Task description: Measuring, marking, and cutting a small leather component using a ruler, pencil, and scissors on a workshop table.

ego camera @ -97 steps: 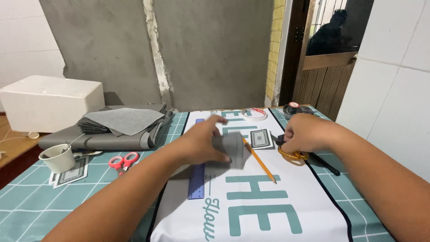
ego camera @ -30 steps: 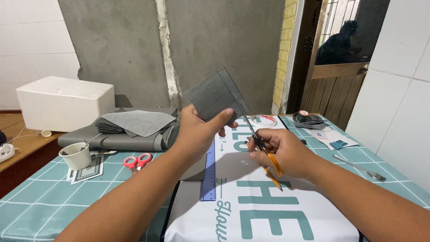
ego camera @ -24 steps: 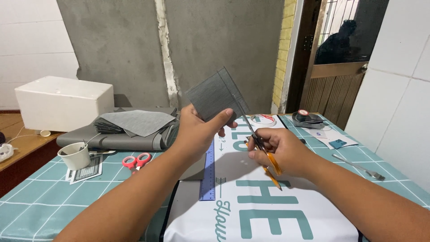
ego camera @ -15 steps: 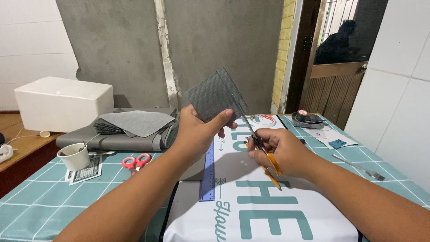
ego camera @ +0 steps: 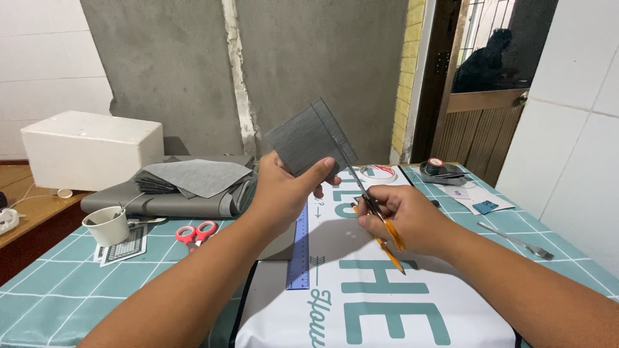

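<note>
My left hand (ego camera: 284, 193) holds a grey square piece of fabric (ego camera: 306, 138) up above the table, thumb across its lower edge. My right hand (ego camera: 412, 216) grips orange-handled scissors (ego camera: 353, 177), whose blades run up along the right side of the piece, close to its edge. An orange pencil (ego camera: 392, 258) shows just under my right hand. Below both hands lies a white printed sheet (ego camera: 387, 309) with teal letters, and a blue ruler (ego camera: 300, 248) rests on its left side.
Red-handled scissors (ego camera: 196, 232) and a white cup (ego camera: 106, 225) sit on the teal tiled tablecloth at the left. Behind them are folded grey fabric (ego camera: 187, 180) and a white foam box (ego camera: 90, 148). A tape roll (ego camera: 377, 172) and a metal tool (ego camera: 516, 240) lie to the right.
About three seconds ago both hands were down on the table; since then the left has lifted the grey piece and the right has taken up scissors. Over the last second almost nothing moves.
</note>
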